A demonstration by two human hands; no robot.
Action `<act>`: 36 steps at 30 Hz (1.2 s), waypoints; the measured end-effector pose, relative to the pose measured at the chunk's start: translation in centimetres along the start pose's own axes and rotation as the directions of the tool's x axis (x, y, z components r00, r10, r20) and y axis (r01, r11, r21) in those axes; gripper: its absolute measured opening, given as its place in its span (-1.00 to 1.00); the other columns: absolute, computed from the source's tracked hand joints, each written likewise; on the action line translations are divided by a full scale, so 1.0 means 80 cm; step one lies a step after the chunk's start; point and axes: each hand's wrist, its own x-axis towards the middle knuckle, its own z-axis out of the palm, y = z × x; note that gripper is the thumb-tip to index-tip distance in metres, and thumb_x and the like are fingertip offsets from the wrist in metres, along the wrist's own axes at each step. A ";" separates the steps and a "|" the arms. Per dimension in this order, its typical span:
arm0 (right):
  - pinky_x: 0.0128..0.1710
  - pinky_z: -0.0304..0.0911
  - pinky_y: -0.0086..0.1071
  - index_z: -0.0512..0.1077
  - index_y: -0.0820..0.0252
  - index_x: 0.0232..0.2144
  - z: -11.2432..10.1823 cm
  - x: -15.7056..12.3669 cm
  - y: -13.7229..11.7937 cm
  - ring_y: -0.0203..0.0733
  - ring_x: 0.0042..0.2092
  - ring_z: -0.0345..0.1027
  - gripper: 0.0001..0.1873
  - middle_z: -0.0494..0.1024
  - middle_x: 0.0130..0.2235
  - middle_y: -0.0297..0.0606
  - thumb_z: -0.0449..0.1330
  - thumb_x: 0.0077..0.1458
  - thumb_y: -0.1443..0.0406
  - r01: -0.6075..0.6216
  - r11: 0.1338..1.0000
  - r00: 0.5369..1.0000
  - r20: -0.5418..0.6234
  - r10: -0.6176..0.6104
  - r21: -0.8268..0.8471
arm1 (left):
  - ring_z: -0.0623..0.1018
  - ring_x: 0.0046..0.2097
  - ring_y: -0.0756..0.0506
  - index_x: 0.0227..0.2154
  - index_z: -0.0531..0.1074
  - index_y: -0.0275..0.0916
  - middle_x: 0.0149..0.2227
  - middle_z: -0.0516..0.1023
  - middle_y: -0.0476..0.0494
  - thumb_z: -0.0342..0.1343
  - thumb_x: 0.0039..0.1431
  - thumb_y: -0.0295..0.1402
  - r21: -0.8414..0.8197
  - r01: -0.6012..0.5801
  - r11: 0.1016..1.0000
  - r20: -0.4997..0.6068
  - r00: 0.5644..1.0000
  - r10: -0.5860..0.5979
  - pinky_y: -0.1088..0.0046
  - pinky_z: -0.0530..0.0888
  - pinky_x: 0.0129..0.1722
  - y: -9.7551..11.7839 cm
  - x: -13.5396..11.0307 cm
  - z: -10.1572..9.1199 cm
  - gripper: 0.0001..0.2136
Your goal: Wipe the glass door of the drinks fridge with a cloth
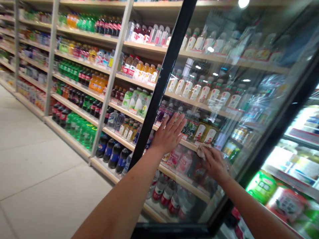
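Note:
A glass door (224, 99) with a black frame (159, 93) stands swung out in front of me, tilted in the view. My left hand (169, 134) lies flat on the glass near the frame, fingers spread. Lower and to the right, my right hand (215, 162) presses a crumpled pale cloth (201, 151) to the pane. Part of the cloth is hidden under the fingers. Through the glass, bottles (205, 129) on wooden shelves show behind both hands.
Long shelves (82, 86) of drink bottles run away to the left. A pale tiled floor (45, 172) lies beside them. At the right is a lit cooler (291, 176) with large bottles and packs, past the door's other black edge. Lamp reflections mark the glass.

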 end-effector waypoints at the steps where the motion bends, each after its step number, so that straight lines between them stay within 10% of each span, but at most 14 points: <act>1: 0.11 0.35 0.00 0.15 -0.09 0.33 -0.002 -0.001 0.006 0.02 0.10 0.33 -0.35 0.40 0.07 -0.08 0.05 0.23 0.42 -0.040 0.999 0.999 -0.034 0.039 -0.030 | -0.15 0.45 -0.19 0.41 -0.13 -0.25 0.44 -0.08 -0.15 -0.01 0.35 -0.22 -0.003 -0.001 1.000 0.001 1.000 0.001 0.08 -0.08 0.43 0.001 0.000 -0.001 -0.34; 5: 0.10 0.32 0.12 0.19 0.09 0.32 -0.004 -0.017 0.021 0.14 0.13 0.30 -0.39 0.39 0.10 0.05 0.07 0.24 0.38 -0.264 0.957 0.946 -0.223 0.234 -0.116 | -0.15 0.45 -0.20 0.40 -0.10 -0.27 0.44 -0.10 -0.14 -0.07 0.39 -0.21 -0.009 -0.001 1.000 -0.002 1.000 0.001 0.08 -0.10 0.44 0.002 0.000 -0.003 -0.38; 12: 0.10 0.36 0.00 0.23 0.00 0.29 -0.003 -0.028 0.009 0.01 0.12 0.32 -0.42 0.41 0.09 -0.07 0.04 0.25 0.42 -0.145 0.985 0.986 -0.093 0.136 -0.097 | -0.17 0.45 -0.18 0.41 -0.17 -0.24 0.43 -0.07 -0.14 -0.07 0.39 -0.22 -0.041 0.005 0.999 0.007 1.000 -0.005 0.07 -0.10 0.44 -0.002 -0.002 0.000 -0.36; 17: 0.06 0.36 0.11 0.15 0.09 0.33 0.000 0.012 0.003 0.07 0.11 0.29 -0.41 0.38 0.06 0.02 0.00 0.28 0.41 -0.384 0.918 0.886 -0.318 0.338 -0.097 | -0.16 0.45 -0.18 0.41 -0.17 -0.24 0.43 -0.07 -0.16 -0.05 0.39 -0.21 0.008 -0.019 1.000 -0.029 0.999 0.019 0.06 -0.12 0.43 -0.007 -0.001 0.001 -0.35; 23: 0.14 0.36 -0.13 0.12 0.00 0.35 0.014 0.028 -0.028 -0.05 0.10 0.32 -0.35 0.43 0.02 -0.08 0.04 0.26 0.45 -0.045 0.999 0.990 -0.134 0.041 -0.029 | -0.08 0.44 -0.22 0.41 -0.15 -0.22 0.42 -0.02 -0.20 0.01 0.36 -0.22 0.021 -0.025 0.999 -0.065 0.998 0.026 0.04 -0.07 0.42 -0.011 0.001 0.002 -0.33; 29: 0.11 0.34 -0.07 0.22 0.15 0.30 0.010 0.041 -0.008 -0.05 0.10 0.29 -0.46 0.42 0.03 -0.01 -0.03 0.30 0.43 -0.394 0.919 0.847 -0.385 0.367 0.010 | -0.02 0.43 -0.28 0.41 -0.15 -0.21 0.41 0.02 -0.25 0.06 0.32 -0.26 0.000 -0.030 1.000 -0.067 0.997 0.030 -0.02 -0.01 0.39 -0.013 0.003 0.000 -0.29; 34: 0.15 0.33 -0.20 0.32 0.07 0.24 0.017 0.027 -0.022 -0.12 0.10 0.31 -0.48 0.47 0.00 -0.10 0.02 0.27 0.43 -0.070 0.997 0.973 -0.221 0.062 -0.025 | -0.02 0.43 -0.29 0.41 -0.14 -0.21 0.40 0.03 -0.29 0.09 0.31 -0.27 0.004 -0.030 1.000 -0.064 0.998 0.030 -0.02 -0.01 0.39 -0.014 0.004 0.000 -0.28; 36: 0.15 0.33 -0.18 0.31 0.09 0.25 0.012 0.034 -0.012 -0.10 0.10 0.31 -0.49 0.47 0.02 -0.07 0.01 0.28 0.42 -0.119 0.993 0.965 -0.234 0.115 -0.003 | -0.02 0.43 -0.30 0.41 -0.14 -0.21 0.40 0.03 -0.29 0.10 0.31 -0.26 0.003 -0.029 1.000 -0.063 0.998 0.029 -0.03 -0.01 0.38 -0.013 0.004 0.000 -0.27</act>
